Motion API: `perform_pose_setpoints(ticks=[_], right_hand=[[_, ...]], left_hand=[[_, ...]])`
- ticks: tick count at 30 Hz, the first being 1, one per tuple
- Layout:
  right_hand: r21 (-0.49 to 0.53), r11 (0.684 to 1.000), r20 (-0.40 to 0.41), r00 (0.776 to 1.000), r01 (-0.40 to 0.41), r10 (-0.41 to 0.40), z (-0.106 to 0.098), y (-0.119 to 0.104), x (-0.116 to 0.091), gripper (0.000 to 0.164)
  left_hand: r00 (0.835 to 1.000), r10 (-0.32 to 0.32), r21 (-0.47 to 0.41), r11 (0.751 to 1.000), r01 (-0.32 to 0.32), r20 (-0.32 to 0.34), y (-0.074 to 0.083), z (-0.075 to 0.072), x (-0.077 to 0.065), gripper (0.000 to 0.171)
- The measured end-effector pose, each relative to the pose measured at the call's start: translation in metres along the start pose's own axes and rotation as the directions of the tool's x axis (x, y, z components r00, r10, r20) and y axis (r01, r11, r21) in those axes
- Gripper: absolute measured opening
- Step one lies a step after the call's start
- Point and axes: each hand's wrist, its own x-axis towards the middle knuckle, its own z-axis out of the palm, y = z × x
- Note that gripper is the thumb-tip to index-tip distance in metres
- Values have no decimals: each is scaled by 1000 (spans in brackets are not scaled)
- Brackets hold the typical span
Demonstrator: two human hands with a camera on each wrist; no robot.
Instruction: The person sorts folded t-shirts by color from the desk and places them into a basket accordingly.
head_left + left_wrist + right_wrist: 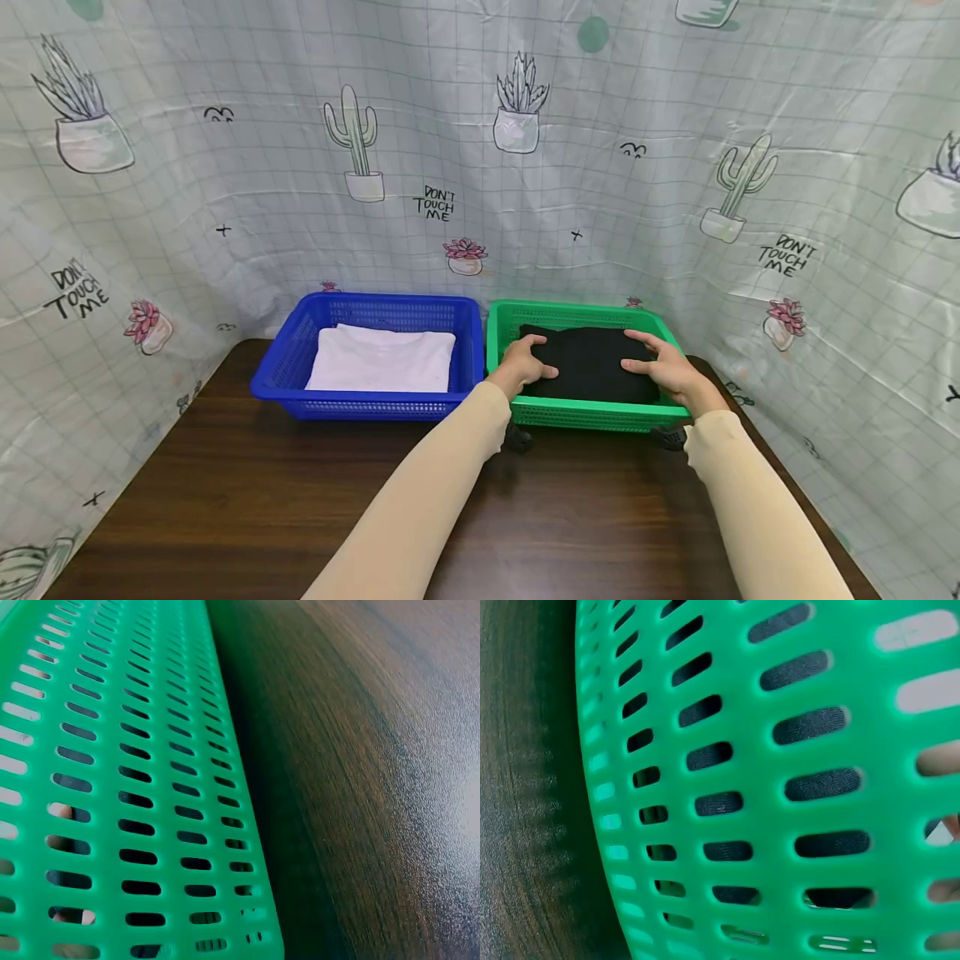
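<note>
Folded black cloth [588,362] lies inside a green slotted basket [585,415]. At the cloth's left end, my left hand [522,363] reaches over the basket's front rim, its index finger and thumb spread apart and touching the fabric. My right hand [667,369] rests likewise at the right end, index finger and thumb extended over the cloth. The remaining fingers of both hands are mostly hidden. Both wrist views look at the basket's perforated wall [161,761], and in the right one dark fabric [821,784] shows through the slots.
Left of the green basket stands a blue basket [367,398] holding folded white cloth [382,360]. Both baskets sit at the back of a dark wooden table [300,500]. A patterned curtain [465,125] hangs close behind and along the sides.
</note>
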Motion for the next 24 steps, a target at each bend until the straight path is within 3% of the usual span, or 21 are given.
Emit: perform_pose_setpoints(ticks=[6, 12, 19, 24], right_hand=[[-74, 997, 44, 999, -16, 19, 2, 3, 1, 80], [-214, 976, 96, 995, 45, -24, 5, 4, 1, 82], [-392, 915, 114, 992, 95, -54, 8, 7, 2, 79], [-463, 878, 113, 991, 122, -78, 8, 8, 7, 78]], left_hand=[[1000, 11, 82, 997, -9, -24, -1, 3, -2, 68], [999, 25, 134, 991, -19, -42, -1, 4, -6, 68], [999, 10, 180, 984, -3, -38, -1, 6, -10, 69], [998, -7, 212, 977, 19, -57, 3, 5, -14, 65]])
